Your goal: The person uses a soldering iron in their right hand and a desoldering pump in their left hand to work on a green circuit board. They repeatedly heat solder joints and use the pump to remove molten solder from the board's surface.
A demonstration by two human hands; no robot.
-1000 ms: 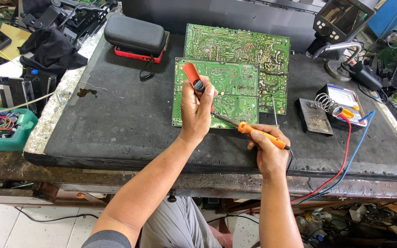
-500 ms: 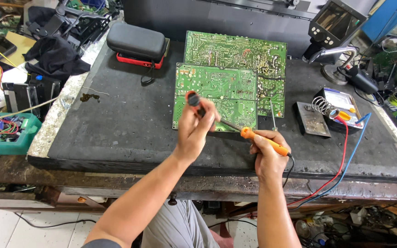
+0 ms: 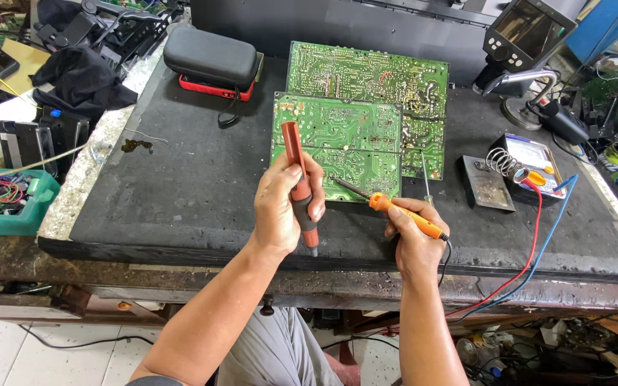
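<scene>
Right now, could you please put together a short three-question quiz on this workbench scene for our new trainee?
1. True or false: the right hand holds the orange-handled soldering iron.
2. What does the left hand hold?
A. a red and black hand tool
B. a roll of tape
C. a glass jar
3. How many green circuit boards lie on the black mat?

Key:
1. True; its tip points at the nearer green circuit board.
2. A, the red and black hand tool.
3. Two; the farther green circuit board lies partly under the nearer one.

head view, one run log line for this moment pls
left hand: grips red desoldering pump upright | right hand: orange soldering iron, tip on green circuit board
</scene>
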